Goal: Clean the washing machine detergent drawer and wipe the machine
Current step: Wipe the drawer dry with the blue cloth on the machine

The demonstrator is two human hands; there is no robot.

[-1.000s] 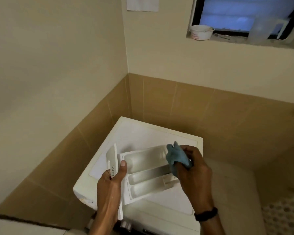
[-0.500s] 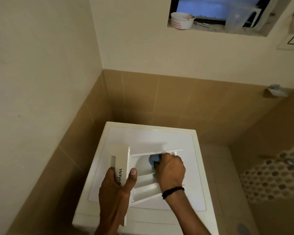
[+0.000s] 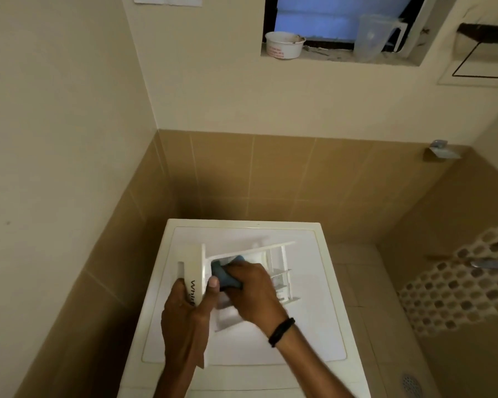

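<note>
Left hand (image 3: 184, 314) grips the ribbed plastic drawer (image 3: 273, 254); right hand (image 3: 253, 294) clutches a crumpled blue cloth (image 3: 223, 272).

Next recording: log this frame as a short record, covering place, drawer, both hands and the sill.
place: washing machine top, tiled corner
detergent drawer: removed, over the machine top
left hand: grips the drawer's front panel
right hand: presses blue cloth into a compartment
sill: white tub, clear jug
</note>
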